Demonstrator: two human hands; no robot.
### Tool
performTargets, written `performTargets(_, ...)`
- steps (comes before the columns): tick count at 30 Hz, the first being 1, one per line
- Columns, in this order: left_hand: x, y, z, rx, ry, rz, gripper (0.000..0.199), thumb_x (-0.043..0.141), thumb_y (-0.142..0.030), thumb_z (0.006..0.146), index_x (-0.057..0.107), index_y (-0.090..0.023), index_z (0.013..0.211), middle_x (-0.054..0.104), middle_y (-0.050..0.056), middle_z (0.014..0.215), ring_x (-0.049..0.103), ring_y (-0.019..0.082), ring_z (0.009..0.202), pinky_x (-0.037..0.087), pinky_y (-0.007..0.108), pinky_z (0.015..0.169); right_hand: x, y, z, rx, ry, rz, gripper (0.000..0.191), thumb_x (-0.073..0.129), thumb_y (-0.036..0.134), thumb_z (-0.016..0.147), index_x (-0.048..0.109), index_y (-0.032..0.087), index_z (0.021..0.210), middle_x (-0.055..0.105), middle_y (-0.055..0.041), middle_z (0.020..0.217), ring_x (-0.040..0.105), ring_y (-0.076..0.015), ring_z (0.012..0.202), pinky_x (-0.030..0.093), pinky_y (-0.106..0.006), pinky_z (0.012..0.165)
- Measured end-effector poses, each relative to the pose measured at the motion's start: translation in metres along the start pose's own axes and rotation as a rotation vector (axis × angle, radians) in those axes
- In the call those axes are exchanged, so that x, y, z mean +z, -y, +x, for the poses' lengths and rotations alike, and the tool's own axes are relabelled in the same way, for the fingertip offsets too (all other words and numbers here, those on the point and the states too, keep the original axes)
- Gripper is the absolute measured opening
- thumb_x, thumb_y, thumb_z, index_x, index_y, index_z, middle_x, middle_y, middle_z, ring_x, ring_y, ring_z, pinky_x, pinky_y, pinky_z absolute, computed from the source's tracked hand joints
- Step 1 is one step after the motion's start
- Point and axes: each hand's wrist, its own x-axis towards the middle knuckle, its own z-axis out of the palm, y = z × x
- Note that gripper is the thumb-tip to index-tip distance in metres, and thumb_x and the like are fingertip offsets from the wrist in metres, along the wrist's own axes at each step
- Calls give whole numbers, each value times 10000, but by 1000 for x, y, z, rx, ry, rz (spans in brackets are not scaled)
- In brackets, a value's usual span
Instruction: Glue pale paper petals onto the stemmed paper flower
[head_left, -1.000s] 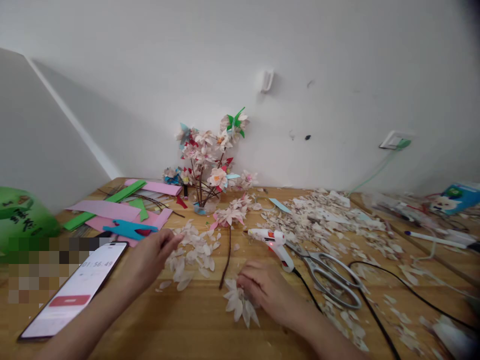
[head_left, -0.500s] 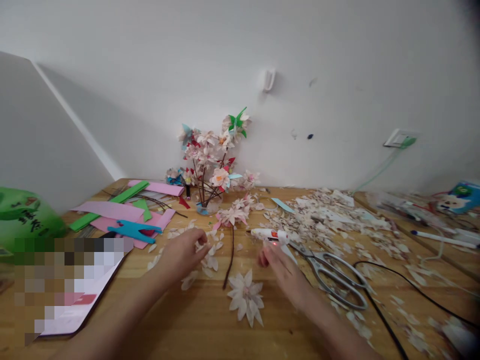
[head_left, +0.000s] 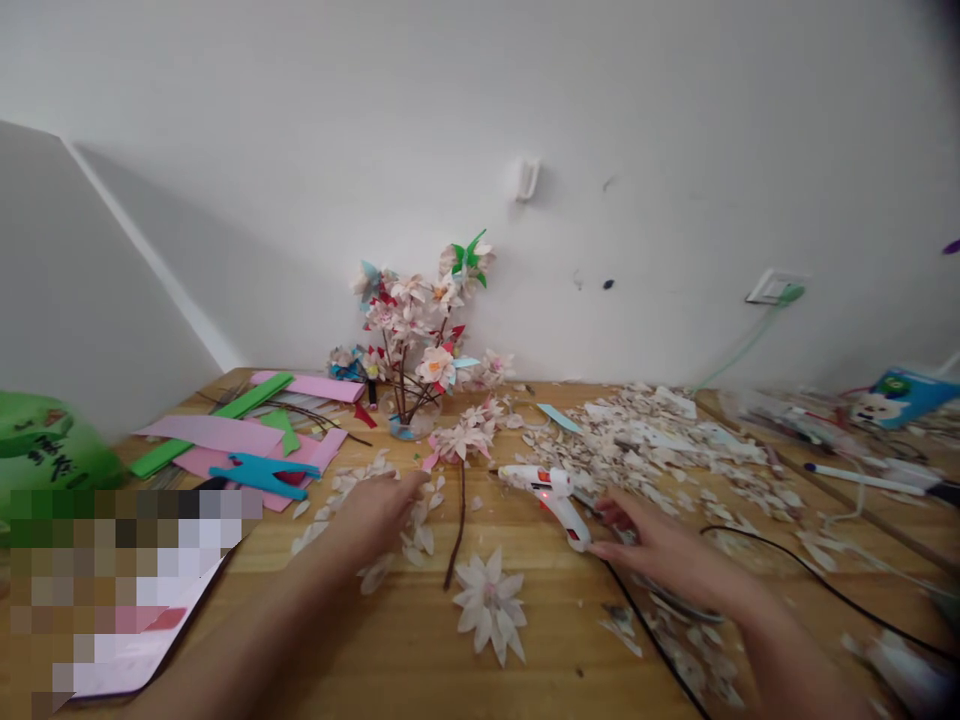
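My left hand [head_left: 386,510] hovers over loose white petals [head_left: 421,535] left of the twig; its fingers are bunched and blurred, and what they may hold is hidden. My right hand [head_left: 645,540] has its fingers apart beside the handle of a white glue gun [head_left: 551,487], which lies on the table with a small red light lit. Between the hands, a brown twig [head_left: 457,530] carries a pale pink flower [head_left: 463,440]. Nearer me lies a flat white many-petalled flower [head_left: 491,606]. Metal scissors [head_left: 679,600] are partly hidden under my right hand.
A glass [head_left: 409,418] holds flowering branches by the wall. Coloured paper strips [head_left: 217,433], a tablet-like device [head_left: 135,665] and a green bag [head_left: 52,440] are at left. Petal scraps [head_left: 637,430] cover the right side, where a black cable [head_left: 649,630] runs.
My right hand has moved right, over the scissors, and its fingers have opened. The glue gun's handle now shows, angled toward me. My left hand has shifted slightly right. The view has shifted a little.
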Motion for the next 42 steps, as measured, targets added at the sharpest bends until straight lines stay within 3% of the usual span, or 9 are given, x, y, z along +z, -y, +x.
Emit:
performTargets(9, 4, -9, -21, -145, -62, -484, 617, 673, -268, 653, 370, -206, 1186, 663, 78, 958, 676, 182, 729, 508, 314, 691, 40, 15, 30, -17, -1, 310, 547, 666, 412, 671, 501, 142, 1118, 620, -105, 1055, 574, -278, 955, 431, -411, 849)
performTargets(12, 13, -15, -30, -158, -94, -580, 628, 705, -247, 629, 358, -226, 1151, 646, 42, 929, 660, 152, 640, 502, 303, 640, 27, 17, 21, 23, -175, 322, 588, 692, 436, 637, 473, 160, 1108, 604, -100, 1000, 569, -270, 918, 434, -429, 838)
performTargets(16, 28, -25, -40, -24, -238, -311, 526, 638, -169, 678, 382, -259, 1129, 646, -30, 732, 653, 179, 718, 475, 326, 716, 12, 51, 0, -74, -435, 463, 400, 601, 485, 752, 465, 216, 1015, 586, -49, 895, 576, -214, 826, 465, -374, 776)
performTargets(20, 41, -28, -48, 185, -423, 9, 364, 597, -138, 715, 519, -299, 1032, 701, -9, 765, 647, 204, 744, 443, 339, 745, 34, 97, -12, -138, -84, 705, 320, 595, 453, 795, 456, 232, 979, 599, -12, 829, 600, -181, 797, 492, -314, 719)
performTargets(23, 46, -21, -51, 394, -412, 109, 288, 560, -139, 770, 575, -313, 999, 716, 7, 830, 647, 199, 786, 444, 319, 754, 60, 114, -8, -97, 124, 869, 410, 705, 406, 689, 441, 231, 949, 620, -16, 851, 620, -182, 789, 504, -303, 663)
performTargets(29, 46, -7, -54, 538, -343, 120, 412, 514, -89, 794, 540, -324, 1132, 705, 25, 956, 634, 193, 876, 444, 323, 811, 76, 119, 2, 52, 279, 1117, 450, 755, 245, 584, 434, 220, 898, 636, 58, 699, 619, -113, 582, 456, -230, 560)
performTargets(33, 44, -12, -61, 402, -306, -21, 430, 545, -114, 770, 522, -328, 1143, 654, 39, 1080, 584, 223, 1014, 406, 379, 908, 69, 122, 2, 64, 315, 1144, 421, 727, 180, 581, 432, 213, 880, 647, 68, 672, 607, -96, 546, 437, -211, 543)
performTargets(36, 41, -19, -60, 152, -157, -389, 457, 556, -199, 776, 422, -298, 1201, 580, 70, 1169, 534, 234, 1088, 404, 404, 920, 67, 121, 3, 45, 367, 1112, 413, 717, 165, 577, 434, 212, 874, 650, 66, 668, 602, -96, 547, 432, -211, 549)
performTargets(42, 39, -19, -42, -120, 89, -846, 525, 735, -286, 635, 420, -212, 1048, 595, -51, 618, 567, 116, 585, 412, 239, 572, 68, 114, 6, 30, 473, 1018, 465, 727, 167, 554, 406, 216, 888, 631, 72, 623, 591, -105, 555, 430, -218, 562)
